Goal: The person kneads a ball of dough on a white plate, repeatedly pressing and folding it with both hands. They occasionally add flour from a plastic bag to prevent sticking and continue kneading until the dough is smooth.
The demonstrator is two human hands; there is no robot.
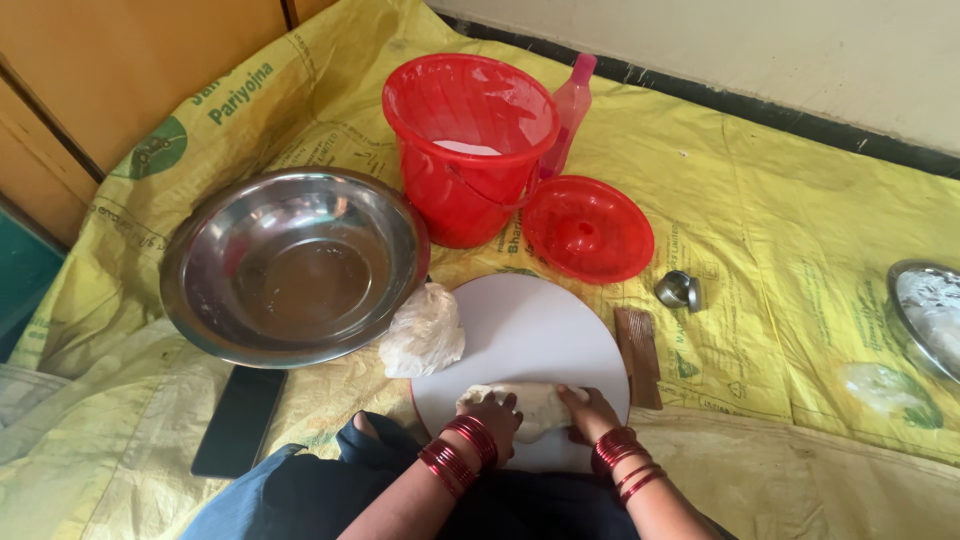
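Note:
A lump of pale dough [535, 402] lies on the near part of a round white board [530, 330]. My left hand [493, 420] presses on the dough's left side, fingers curled over it. My right hand [590, 412] grips the dough's right end. Both wrists wear red bangles. A crumpled clear plastic bag [424, 332] rests at the board's left edge.
A big steel bowl [292, 265] sits to the left. Behind the board stand a red bucket [468, 150] holding white flour, its red lid [588, 228] and a pink bottle [572, 105]. A small steel cup [678, 290], a wooden stick [638, 355], a steel plate [925, 315] and a dark phone [238, 420] lie on the yellow sheet.

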